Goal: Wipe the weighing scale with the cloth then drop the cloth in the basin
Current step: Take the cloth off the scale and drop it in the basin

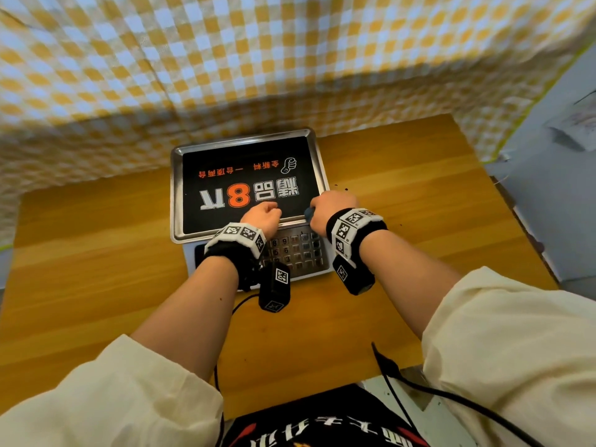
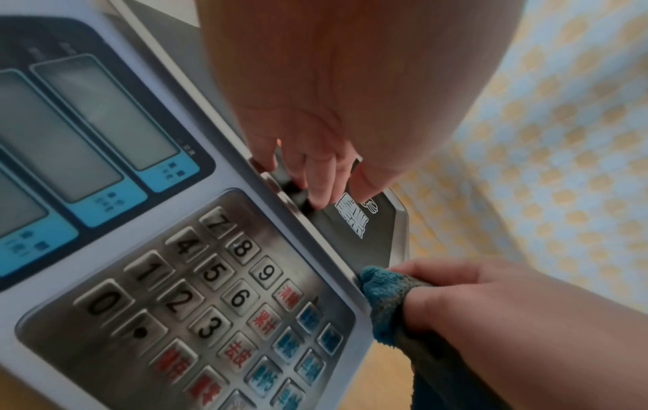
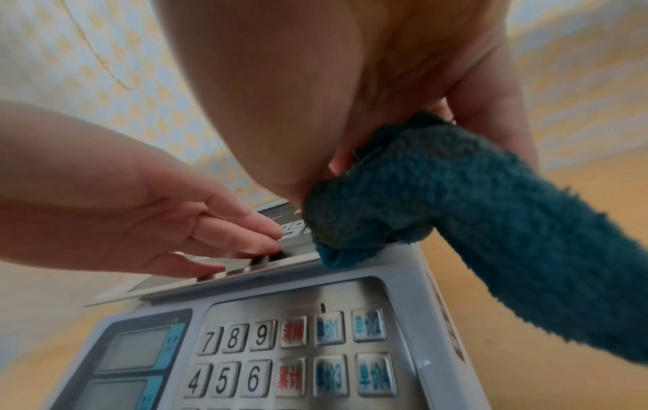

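Wiping under way at the near edge of the steel-trayed grey weighing scale [image 1: 248, 188].
Right hand [image 1: 332, 209] fingers clamped on the fluffy teal cloth [image 3: 413, 194]; left hand [image 1: 261, 217] fingers straight, apparently steadying the tray; next: sweep across.

The weighing scale [image 1: 245, 188] has a shiny metal tray with a matt black printed sheet [image 1: 225, 175] on top. Its body looks like smooth pale plastic, and the keypad [image 3: 298, 352] is brushed metal with glossy raised keys. The display windows [image 2: 105, 116] are smooth and faintly reflective. The cloth [image 3: 456, 194] is teal, thick and fuzzy, like terry. The table [image 1: 96, 253] is smooth wood-grain with a slight sheen. The checked backdrop [image 1: 290, 53] looks like thin soft fabric.
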